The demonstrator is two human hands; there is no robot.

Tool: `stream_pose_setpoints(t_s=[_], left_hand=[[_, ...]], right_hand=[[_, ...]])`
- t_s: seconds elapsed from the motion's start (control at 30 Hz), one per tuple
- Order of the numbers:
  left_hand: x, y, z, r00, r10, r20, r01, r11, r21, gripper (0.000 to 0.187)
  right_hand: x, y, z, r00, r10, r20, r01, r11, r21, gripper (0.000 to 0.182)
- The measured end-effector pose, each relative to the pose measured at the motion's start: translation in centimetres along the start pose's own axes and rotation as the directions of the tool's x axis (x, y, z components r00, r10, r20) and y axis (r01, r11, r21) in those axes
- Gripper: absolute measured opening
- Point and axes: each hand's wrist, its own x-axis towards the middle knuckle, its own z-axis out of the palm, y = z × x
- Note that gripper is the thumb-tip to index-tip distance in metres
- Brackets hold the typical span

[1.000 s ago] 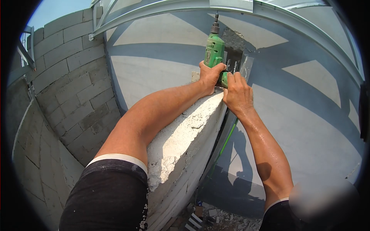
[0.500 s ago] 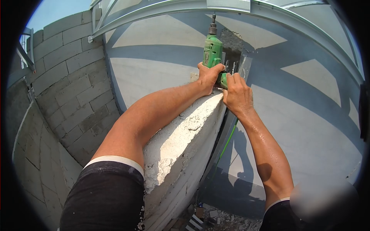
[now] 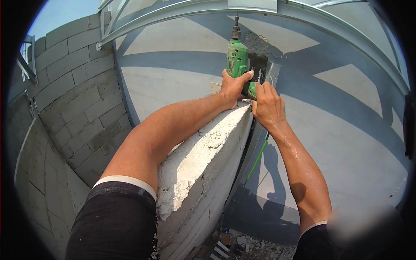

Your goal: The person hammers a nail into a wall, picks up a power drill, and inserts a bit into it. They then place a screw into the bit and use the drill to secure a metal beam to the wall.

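A green drill [image 3: 237, 58] points upward, its chuck and bit just beneath a metal beam [image 3: 173, 12]. My left hand [image 3: 234, 88] is wrapped round the lower part of the drill body, above the rough top of a broken white wall [image 3: 199, 154]. On the right, my right hand [image 3: 269, 105] has its fingers closed round the drill's handle end, near the wall's far tip. A green cord [image 3: 256, 161] hangs below that hand. The fingertips of my right hand are partly hidden by the handle.
A grey block wall [image 3: 82, 82] rises at the left. Behind the drill stands a large grey wall [image 3: 346, 130] with a broken gap [image 3: 258, 50] and upright metal pieces. Rubble [image 3: 255, 248] lies far below, at the bottom centre.
The view has shifted slightly, so the beam, drill and white wall sit a little further left. Both hands keep their hold on the drill.
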Motion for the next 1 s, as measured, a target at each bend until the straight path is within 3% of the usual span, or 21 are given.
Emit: stream_pose_setpoints(t_s=[0.47,0.57,0.77,0.87,1.0], left_hand=[[0.5,-0.3,0.0,1.000,-0.001,0.029,0.000,1.000,0.031,0.098],[0.1,-0.1,0.2,1.000,0.007,-0.001,-0.007,0.999,0.039,0.096],[0.1,-0.1,0.4,1.000,0.006,-0.007,-0.005,0.998,0.064,0.088],[-0.1,-0.1,0.4,1.000,-0.006,-0.014,0.007,0.999,0.034,0.082],[-0.3,0.3,0.5,0.999,-0.038,-0.040,0.038,0.999,0.001,0.076]], right_hand=[[-0.1,0.1,0.8,1.000,0.012,-0.012,-0.012,1.000,-0.002,0.030],[-0.2,0.3,0.8,0.992,0.081,0.092,-0.083,0.996,0.018,0.052],[-0.3,0.3,1.0,0.997,0.061,0.048,-0.062,0.998,0.016,0.049],[-0.1,-0.1,0.6,0.999,0.024,-0.025,-0.024,1.000,-0.001,0.026],[-0.1,-0.2,1.1,0.999,0.003,-0.050,-0.003,1.000,-0.003,0.027]])
